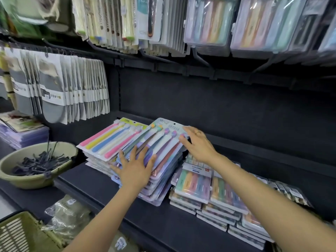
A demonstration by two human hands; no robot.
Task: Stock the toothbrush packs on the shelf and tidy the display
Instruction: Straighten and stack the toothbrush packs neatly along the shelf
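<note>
A stack of lilac-backed toothbrush packs lies on the dark shelf, slightly askew. My left hand rests flat on the near end of its top pack, fingers spread. At the far right corner of that pack my right hand touches the edge with straight fingers. Just left, partly under this stack, sits a second stack with pink, yellow and blue brushes. To the right lie stacks of boxed toothbrush sets.
A green bowl of dark hooks sits at the left. A slatted green basket and clear bags lie below. Hanging packs fill the rails above; the shelf's back right is bare.
</note>
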